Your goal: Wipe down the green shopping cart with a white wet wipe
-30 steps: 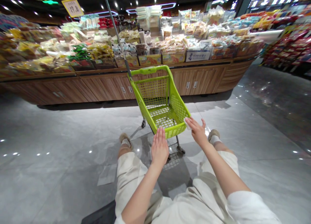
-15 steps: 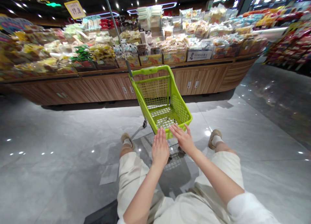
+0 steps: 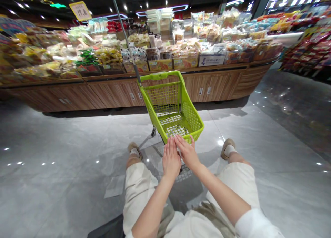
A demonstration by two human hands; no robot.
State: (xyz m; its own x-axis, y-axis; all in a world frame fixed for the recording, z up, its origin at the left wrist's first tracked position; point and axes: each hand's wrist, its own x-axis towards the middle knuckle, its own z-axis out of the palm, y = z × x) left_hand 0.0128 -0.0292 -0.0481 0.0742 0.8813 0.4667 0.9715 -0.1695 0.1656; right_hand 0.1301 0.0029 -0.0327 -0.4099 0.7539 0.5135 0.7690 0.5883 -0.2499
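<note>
A lime-green shopping cart (image 3: 193, 115) with lattice walls stands on the floor just ahead, between my feet and the wooden display. My left hand (image 3: 171, 161) is near the cart's close rim, fingers stretched out and back of the hand up. Beside it, my right hand (image 3: 188, 154) has its fingers extended and its thumb apart, pointing up toward the rim. The two hands meet or nearly meet at the fingers. Neither holds anything. Whether the fingertips touch the cart's rim, I cannot tell.
A long wooden counter (image 3: 219, 84) spans the background, piled with packaged foods. A metal pole rises at the cart's far left corner; a price sign (image 3: 80, 11) hangs at upper left. My legs are spread on either side, and a dark object (image 3: 107, 228) lies at lower left.
My right hand has moved left and slightly down, closing the gap to my left hand. The left hand has barely shifted, and the cart stays in place.
</note>
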